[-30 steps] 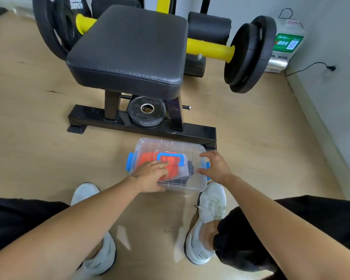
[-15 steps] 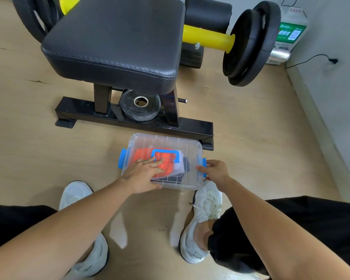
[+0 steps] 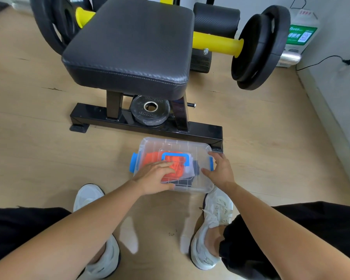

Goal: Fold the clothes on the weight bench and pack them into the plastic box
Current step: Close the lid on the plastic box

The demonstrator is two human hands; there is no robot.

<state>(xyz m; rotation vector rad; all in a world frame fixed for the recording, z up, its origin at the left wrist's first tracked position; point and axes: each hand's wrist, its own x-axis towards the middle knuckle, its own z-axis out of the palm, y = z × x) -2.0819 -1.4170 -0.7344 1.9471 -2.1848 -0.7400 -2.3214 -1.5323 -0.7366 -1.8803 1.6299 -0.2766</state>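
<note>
A clear plastic box (image 3: pixel 198 184) with its lid on, a blue handle and blue side latches stands on the floor in front of the weight bench (image 3: pixel 129 45). Folded orange, white and dark clothes (image 3: pixel 150 158) show through the lid. My left hand (image 3: pixel 153 177) lies flat on the lid's near left part, fingers stretched. At the box's right end, my right hand (image 3: pixel 220 170) touches the blue latch (image 3: pixel 211 163) with its fingertips. The bench's black seat holds nothing.
The bench's black base bar (image 3: pixel 150 126) runs just behind the box, with a small weight plate (image 3: pixel 151 112) on it. A loaded barbell (image 3: pixel 259 47) with yellow sleeves hangs behind. My white shoes (image 3: pixel 210 225) flank the near floor. A wall and cable are at right.
My right hand has shifted a little along the box's right end and its fingers have spread at the latch. My left hand stays flat on the lid. The camera view has moved slightly.
</note>
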